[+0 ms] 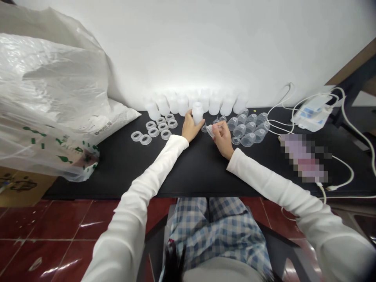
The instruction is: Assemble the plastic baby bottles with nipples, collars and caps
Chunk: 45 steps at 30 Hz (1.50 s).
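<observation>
Holding a translucent plastic bottle (197, 112) upright, our left hand (190, 129) curls around its lower part, while just beside it our right hand (223, 139) closes narrowly on a small clear funnel-shaped piece (209, 130), tilted toward the bottle. Both hands rest on a black worktop (205, 176), with a white wall (188, 47) behind it. We count about 9 more bottles (214, 105) standing in a row against the wall, 9 rings (166, 130) grouped to the left, and roughly 10 clear cups (248, 139) gathered to the right, apparently sorted by kind so each is easy to reach. Farther right lie 1 white electric unit (311, 113), looping white cables (279, 121) and 1 pixelated object (302, 156). At the far left, 1 large plastic bag (49, 90) slumps over the worktop's corner.
</observation>
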Motion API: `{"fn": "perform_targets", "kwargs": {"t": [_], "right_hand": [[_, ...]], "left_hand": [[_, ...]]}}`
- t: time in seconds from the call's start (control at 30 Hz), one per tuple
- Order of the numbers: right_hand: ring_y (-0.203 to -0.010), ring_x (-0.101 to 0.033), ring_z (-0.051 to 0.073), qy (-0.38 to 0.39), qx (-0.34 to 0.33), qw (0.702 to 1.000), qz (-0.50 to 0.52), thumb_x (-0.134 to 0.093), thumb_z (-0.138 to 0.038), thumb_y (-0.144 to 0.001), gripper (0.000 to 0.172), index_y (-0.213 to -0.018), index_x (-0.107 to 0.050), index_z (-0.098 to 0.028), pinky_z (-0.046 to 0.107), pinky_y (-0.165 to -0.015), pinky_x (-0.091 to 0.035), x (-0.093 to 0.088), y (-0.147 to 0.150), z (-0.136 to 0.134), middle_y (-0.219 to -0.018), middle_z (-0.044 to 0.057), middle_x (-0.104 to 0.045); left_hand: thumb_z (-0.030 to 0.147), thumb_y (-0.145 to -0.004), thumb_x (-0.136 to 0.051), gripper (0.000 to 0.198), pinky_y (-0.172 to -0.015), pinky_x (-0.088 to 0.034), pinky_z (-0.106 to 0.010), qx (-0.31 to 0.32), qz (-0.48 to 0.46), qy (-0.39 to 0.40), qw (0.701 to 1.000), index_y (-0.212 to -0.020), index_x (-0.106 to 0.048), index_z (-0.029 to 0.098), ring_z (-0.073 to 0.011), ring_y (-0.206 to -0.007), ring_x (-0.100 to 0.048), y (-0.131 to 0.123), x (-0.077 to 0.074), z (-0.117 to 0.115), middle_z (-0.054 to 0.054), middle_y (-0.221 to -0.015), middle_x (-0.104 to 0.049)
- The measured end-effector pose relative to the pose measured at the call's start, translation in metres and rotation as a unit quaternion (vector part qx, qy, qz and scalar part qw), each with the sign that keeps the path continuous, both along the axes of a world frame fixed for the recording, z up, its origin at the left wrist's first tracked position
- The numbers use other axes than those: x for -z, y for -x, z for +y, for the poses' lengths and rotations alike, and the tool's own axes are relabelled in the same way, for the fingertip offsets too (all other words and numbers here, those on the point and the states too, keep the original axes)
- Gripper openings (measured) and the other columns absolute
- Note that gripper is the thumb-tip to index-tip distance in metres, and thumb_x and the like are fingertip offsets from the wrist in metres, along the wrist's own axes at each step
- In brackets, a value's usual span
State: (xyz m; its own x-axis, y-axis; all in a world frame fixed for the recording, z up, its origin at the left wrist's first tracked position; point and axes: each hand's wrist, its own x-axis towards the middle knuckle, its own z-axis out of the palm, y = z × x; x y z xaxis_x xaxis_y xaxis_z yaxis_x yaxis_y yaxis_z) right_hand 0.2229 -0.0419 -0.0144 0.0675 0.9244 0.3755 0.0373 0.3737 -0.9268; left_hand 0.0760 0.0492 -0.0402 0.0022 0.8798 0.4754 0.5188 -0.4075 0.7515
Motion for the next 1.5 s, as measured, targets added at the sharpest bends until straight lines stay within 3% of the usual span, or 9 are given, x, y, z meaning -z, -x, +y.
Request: {"fn": "perform_targets", "kwargs": {"t": [0.17,0.3,0.5,0.67,0.83,1.03,1.2,1.4,1.5], "right_hand": [[-0.063,-0.056,0.013,-0.003,-0.001,1.000,0.022,-0.062,-0.079,-0.084,0.056,-0.094,-0.044,-0.026,0.028,-0.053,-0.049,0.004,0.001,0.003,-0.073,-0.002,-0.054],[-0.066,-0.057,0.010,-0.027,0.029,0.999,-0.009,-0.065,-0.068,-0.088,0.050,-0.107,-0.047,-0.026,0.022,-0.046,-0.046,0.003,-0.001,0.002,-0.096,0.002,-0.059],[-0.082,-0.064,0.015,-0.076,0.031,0.993,-0.088,-0.071,-0.052,-0.088,0.054,-0.129,-0.049,-0.025,0.023,-0.047,-0.051,-0.002,-0.006,0.000,-0.120,0.010,-0.059],[-0.097,-0.067,0.022,-0.167,0.003,0.965,-0.203,-0.064,-0.044,-0.094,0.046,-0.134,-0.054,-0.024,0.033,-0.064,-0.062,0.002,-0.014,0.009,-0.131,0.013,-0.062],[-0.125,-0.065,0.027,-0.259,-0.025,0.908,-0.328,-0.058,-0.034,-0.100,0.033,-0.133,-0.060,-0.027,0.049,-0.106,-0.056,0.003,-0.028,0.017,-0.136,0.010,-0.067],[-0.126,-0.065,0.025,-0.295,-0.047,0.872,-0.388,-0.048,-0.030,-0.106,0.030,-0.131,-0.065,-0.030,0.048,-0.107,-0.053,-0.003,-0.031,0.014,-0.143,0.007,-0.066],[-0.105,-0.067,0.027,-0.264,0.026,0.873,-0.410,-0.061,-0.050,-0.099,0.042,-0.130,-0.066,-0.022,0.045,-0.097,-0.054,-0.001,-0.031,0.016,-0.117,0.011,-0.075],[-0.081,-0.055,0.023,-0.250,0.130,0.839,-0.466,-0.050,-0.059,-0.102,0.049,-0.072,-0.063,-0.022,0.040,-0.082,-0.044,-0.004,-0.033,0.015,-0.070,0.005,-0.063],[-0.074,-0.049,0.020,-0.256,0.137,0.835,-0.467,-0.038,-0.056,-0.107,0.060,-0.060,-0.053,-0.021,0.039,-0.081,-0.039,-0.006,-0.033,0.014,-0.060,0.002,-0.052]], "left_hand": [[0.037,-0.085,-0.075,0.042,-0.096,-0.052,-0.042,-0.013,-0.011,0.039,0.999,-0.113,-0.048,0.022,-0.0264,-0.109,-0.067,0.003,-0.008,0.002,-0.011,-0.113,-0.069],[0.028,-0.081,-0.079,0.049,-0.104,-0.050,-0.043,-0.034,0.019,-0.035,0.999,-0.122,-0.053,0.020,-0.0264,-0.115,-0.063,0.019,-0.012,-0.022,-0.011,-0.116,-0.063],[0.014,-0.077,-0.077,0.055,-0.112,-0.047,-0.048,0.032,0.125,-0.105,0.986,-0.129,-0.060,0.023,-0.0285,-0.122,-0.058,0.046,-0.015,-0.042,-0.011,-0.122,-0.055],[0.016,-0.082,-0.072,0.050,-0.113,-0.046,-0.049,0.022,0.170,-0.115,0.978,-0.131,-0.062,0.023,-0.0297,-0.124,-0.057,0.048,-0.018,-0.041,-0.012,-0.124,-0.055],[0.019,-0.086,-0.065,0.047,-0.114,-0.041,-0.051,0.007,0.244,-0.118,0.963,-0.133,-0.065,0.024,-0.0327,-0.126,-0.053,0.051,-0.022,-0.043,-0.013,-0.129,-0.058],[0.023,-0.085,-0.062,0.056,-0.109,-0.042,-0.050,0.078,0.319,-0.114,0.938,-0.141,-0.062,0.025,-0.0334,-0.122,-0.055,0.064,-0.030,-0.040,-0.013,-0.129,-0.064],[0.030,-0.083,-0.065,0.059,-0.101,-0.045,-0.048,0.112,0.357,-0.120,0.920,-0.141,-0.060,0.020,-0.0340,-0.114,-0.064,0.066,-0.034,-0.042,-0.014,-0.126,-0.070],[0.028,-0.082,-0.069,0.079,-0.093,-0.048,-0.040,0.182,0.392,-0.154,0.888,-0.155,-0.042,0.013,-0.0298,-0.109,-0.070,0.054,-0.032,-0.050,-0.019,-0.146,-0.062],[0.028,-0.083,-0.069,0.075,-0.090,-0.049,-0.039,0.195,0.411,-0.166,0.875,-0.153,-0.045,0.017,-0.0285,-0.107,-0.071,0.051,-0.033,-0.052,-0.015,-0.133,-0.069]]}}
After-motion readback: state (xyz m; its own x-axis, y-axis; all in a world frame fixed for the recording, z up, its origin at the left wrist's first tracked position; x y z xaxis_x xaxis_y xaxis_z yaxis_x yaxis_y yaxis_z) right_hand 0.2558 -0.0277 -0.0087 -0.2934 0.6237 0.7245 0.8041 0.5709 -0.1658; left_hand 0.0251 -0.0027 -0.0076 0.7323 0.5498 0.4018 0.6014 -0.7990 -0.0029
